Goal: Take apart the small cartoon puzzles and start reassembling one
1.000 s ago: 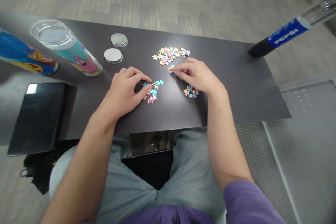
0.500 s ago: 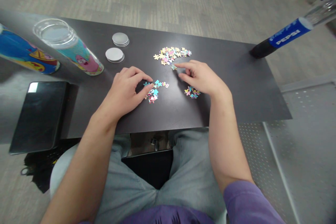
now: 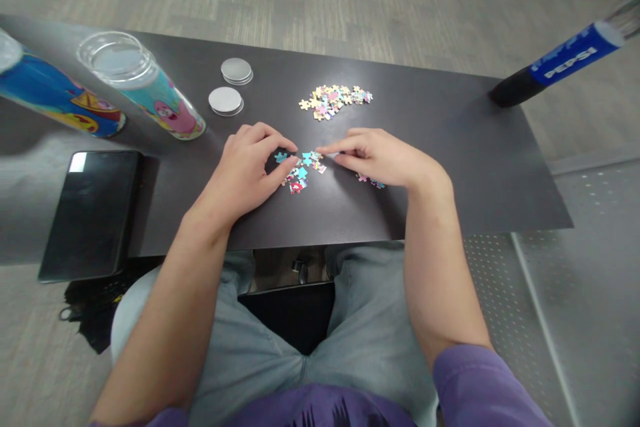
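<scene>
While the small jigsaw pieces (image 3: 302, 173) lie between the left hand (image 3: 250, 163), thumb and forefinger parted, and the right hand (image 3: 383, 156), forefinger extended clear of its thumb, they seem light, stiff and easily slid, best pinched by their edges.

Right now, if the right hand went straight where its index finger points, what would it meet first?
The right hand would probably first meet the loose puzzle pieces at its fingertip, with the left hand beyond; whether the fingertip touches one is unclear.
</scene>
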A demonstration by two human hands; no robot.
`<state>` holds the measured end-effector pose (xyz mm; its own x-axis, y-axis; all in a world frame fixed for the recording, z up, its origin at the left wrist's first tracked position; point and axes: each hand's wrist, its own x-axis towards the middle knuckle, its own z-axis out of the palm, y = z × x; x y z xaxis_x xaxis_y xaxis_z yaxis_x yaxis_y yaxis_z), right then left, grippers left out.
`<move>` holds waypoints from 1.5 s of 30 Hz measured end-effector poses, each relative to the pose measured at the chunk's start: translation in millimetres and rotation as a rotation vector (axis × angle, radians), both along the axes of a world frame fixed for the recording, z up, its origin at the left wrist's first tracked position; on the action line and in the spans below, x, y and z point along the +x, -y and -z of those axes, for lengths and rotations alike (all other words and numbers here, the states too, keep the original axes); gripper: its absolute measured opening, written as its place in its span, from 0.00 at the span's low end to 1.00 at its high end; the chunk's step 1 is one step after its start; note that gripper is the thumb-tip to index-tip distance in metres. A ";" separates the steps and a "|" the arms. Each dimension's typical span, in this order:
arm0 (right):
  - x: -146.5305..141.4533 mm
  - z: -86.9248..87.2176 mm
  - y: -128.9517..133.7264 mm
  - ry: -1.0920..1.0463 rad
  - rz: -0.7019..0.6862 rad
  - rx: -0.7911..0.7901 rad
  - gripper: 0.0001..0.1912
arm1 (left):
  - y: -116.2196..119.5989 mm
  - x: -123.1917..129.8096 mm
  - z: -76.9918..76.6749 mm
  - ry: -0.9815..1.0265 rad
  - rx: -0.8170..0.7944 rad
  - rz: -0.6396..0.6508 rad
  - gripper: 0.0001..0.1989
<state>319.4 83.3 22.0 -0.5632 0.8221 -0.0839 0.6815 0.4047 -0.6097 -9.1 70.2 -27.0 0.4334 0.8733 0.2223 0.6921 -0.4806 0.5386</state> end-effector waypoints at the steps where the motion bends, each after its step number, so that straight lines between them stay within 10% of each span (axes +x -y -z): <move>1: 0.5 -2.9 0.6 -0.014 0.015 -0.001 0.22 | -0.2 -0.1 0.2 0.002 -0.003 -0.003 0.13; 10: 54.8 -14.2 3.3 0.007 0.414 0.061 0.27 | -4.5 -5.4 4.6 0.052 -0.005 0.031 0.12; 24: 81.9 21.8 4.2 0.045 0.414 0.015 0.49 | -7.7 -8.0 2.7 0.012 -0.001 0.029 0.17; 45: 108.6 27.5 22.9 -0.107 0.456 -0.063 0.44 | -4.6 -7.2 -3.4 0.026 -0.008 0.012 0.16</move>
